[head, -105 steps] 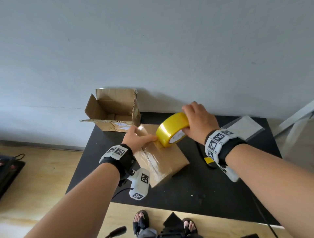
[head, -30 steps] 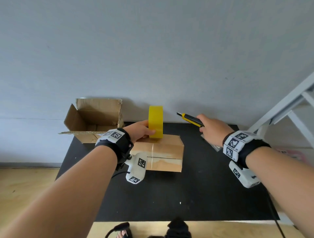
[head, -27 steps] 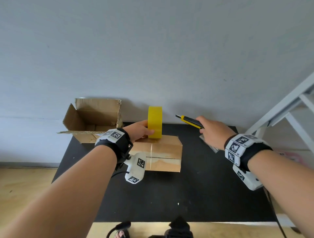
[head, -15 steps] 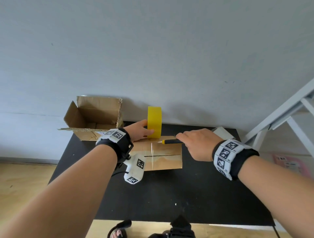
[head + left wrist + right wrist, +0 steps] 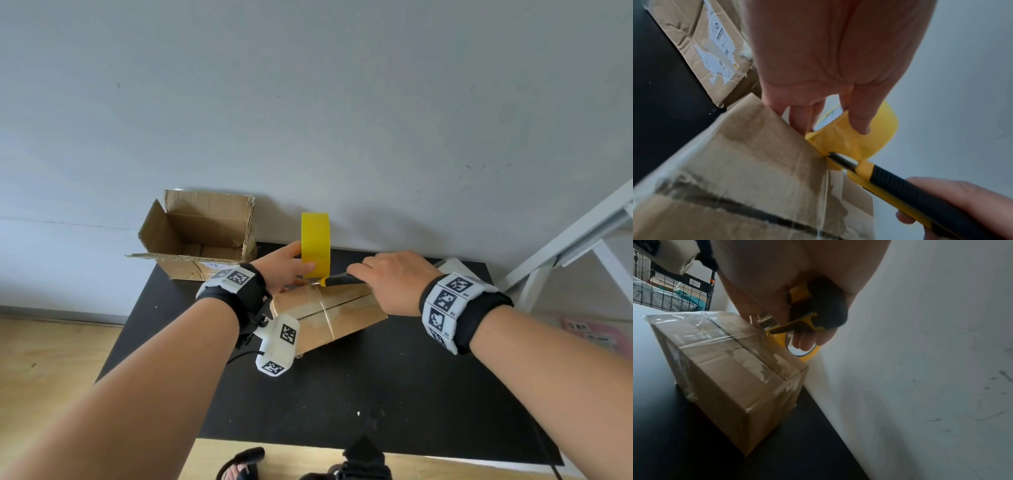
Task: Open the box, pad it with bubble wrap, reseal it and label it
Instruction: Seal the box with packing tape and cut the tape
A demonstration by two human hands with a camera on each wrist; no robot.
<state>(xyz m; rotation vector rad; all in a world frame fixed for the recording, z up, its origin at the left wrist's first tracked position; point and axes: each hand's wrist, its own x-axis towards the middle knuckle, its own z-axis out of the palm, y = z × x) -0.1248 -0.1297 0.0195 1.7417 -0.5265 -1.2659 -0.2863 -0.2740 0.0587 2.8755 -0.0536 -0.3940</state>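
The sealed box sits mid-table. The open box stands far left of it. The tape roll stands at its far edge, the knife just right.

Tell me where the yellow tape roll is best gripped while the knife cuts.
Grip the yellow tape roll through its core and over the outer band from the left, as the left hand does; the yellow-and-black utility knife cuts on its right.

I see grey wall behind black bench, wood floor left, white frame right.
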